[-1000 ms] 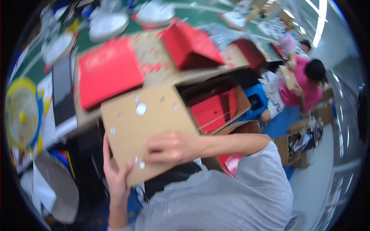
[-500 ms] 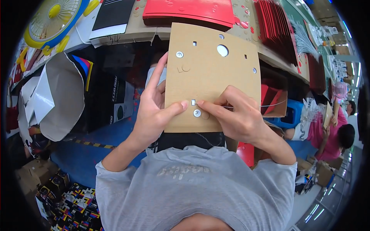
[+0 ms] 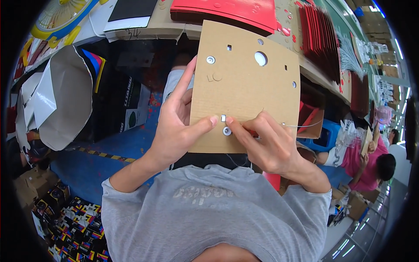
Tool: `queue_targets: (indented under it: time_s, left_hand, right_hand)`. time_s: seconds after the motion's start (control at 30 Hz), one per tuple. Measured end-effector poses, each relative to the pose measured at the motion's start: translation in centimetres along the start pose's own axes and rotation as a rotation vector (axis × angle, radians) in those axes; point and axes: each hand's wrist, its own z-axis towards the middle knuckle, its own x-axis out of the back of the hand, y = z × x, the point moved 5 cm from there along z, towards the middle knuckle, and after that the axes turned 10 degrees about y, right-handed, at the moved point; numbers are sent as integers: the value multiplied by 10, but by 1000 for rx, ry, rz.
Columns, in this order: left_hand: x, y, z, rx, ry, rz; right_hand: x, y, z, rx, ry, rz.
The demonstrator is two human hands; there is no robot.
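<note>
A flat brown cardboard panel (image 3: 244,94) is held up in front of me, with a large round hole, small rectangular slots and several round white-metal fittings. My left hand (image 3: 172,126) grips its left edge, thumb on the face and fingers behind. My right hand (image 3: 273,144) is closed in a pinch on a thin pale wire (image 3: 310,126) at the lower slot (image 3: 223,118); the wire's free end sticks out to the right past the panel. Just below that slot sits a round fitting (image 3: 227,131). The fingertips cover the wire's other end.
Red sheets (image 3: 227,13) are stacked on the far bench, with a row of red folders (image 3: 316,37) and a bundle of pale wires (image 3: 347,52) to the right. A yellow-blue fan (image 3: 63,17) and an opened carton (image 3: 72,100) are at left. A pink-shirted person (image 3: 355,163) works at right.
The panel and both hands appear slightly farther right, along with the bench behind. My right fingers stay at the lower slot, now covering more of the wire.
</note>
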Motion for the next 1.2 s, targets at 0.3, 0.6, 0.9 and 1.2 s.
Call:
queue_targets:
  time_s: [0.3,0.6,0.9,1.2]
  left_hand:
    - [5,2,1,5,-28,38]
    - [7,2,1,-63,-32,55]
    - [5,1,-2,-72,-57,57]
    - [9,0,0,-18,-94,-14]
  right_hand:
    - [2,13,-3,74,20,174]
    - [-7,16,3,81,-25,221]
    - [-8,12,6,54,-16,214]
    - [-7,27,2,29,156,303]
